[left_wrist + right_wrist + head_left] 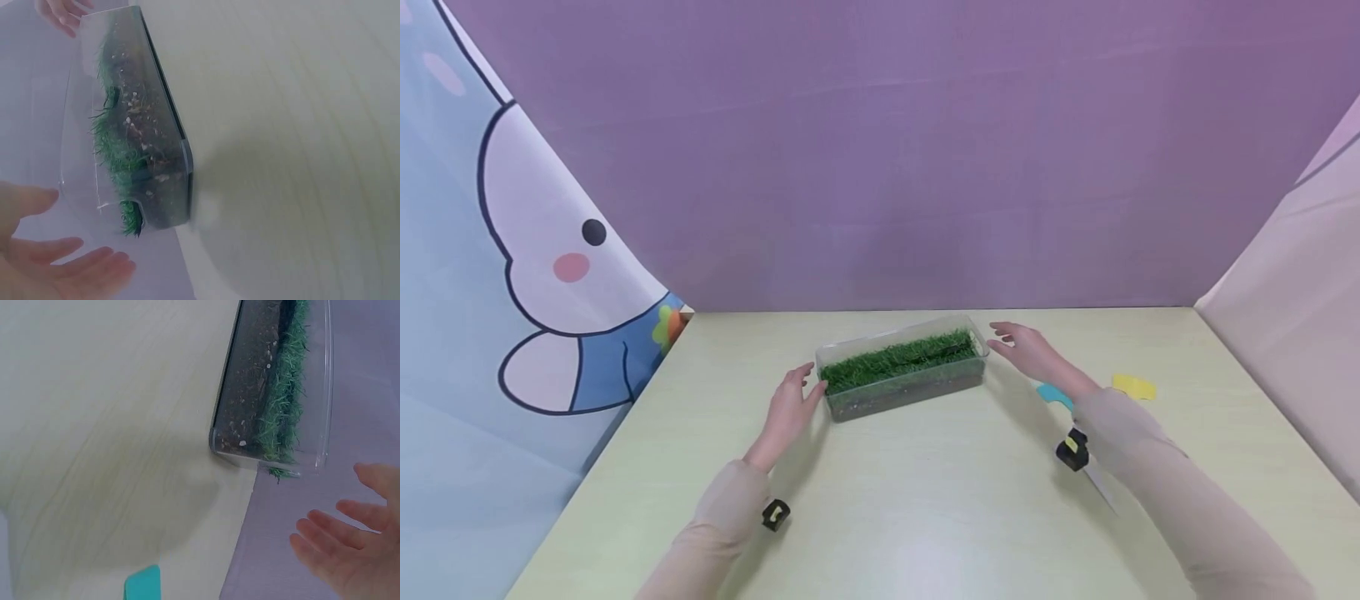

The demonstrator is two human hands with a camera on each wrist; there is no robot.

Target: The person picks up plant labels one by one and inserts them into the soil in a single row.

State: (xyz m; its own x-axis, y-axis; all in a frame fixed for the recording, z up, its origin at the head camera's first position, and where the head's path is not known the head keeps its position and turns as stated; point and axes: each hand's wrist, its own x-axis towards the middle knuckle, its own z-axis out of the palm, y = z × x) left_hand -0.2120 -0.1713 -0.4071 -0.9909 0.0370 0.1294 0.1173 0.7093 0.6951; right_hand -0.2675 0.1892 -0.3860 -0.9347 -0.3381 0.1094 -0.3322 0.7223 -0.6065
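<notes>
A clear plastic planter box [910,390] stands on the table, with dark soil [245,381] in its lower part and green artificial grass [898,358] on top. At its left end is my left hand [787,410], fingers spread and thumb close to the box wall. My right hand [1028,350] is by the opposite end, fingers loosely extended toward the rim. The right wrist view shows a gap between that hand and the box. Neither hand grips anything.
Right of the box, partly under my right forearm, lies a turquoise piece [1055,395]. A yellow piece [1133,387] is beyond the forearm. A thin white strip [1099,487] pokes out below the right sleeve. A purple cloth [880,167] hangs behind the table [925,500].
</notes>
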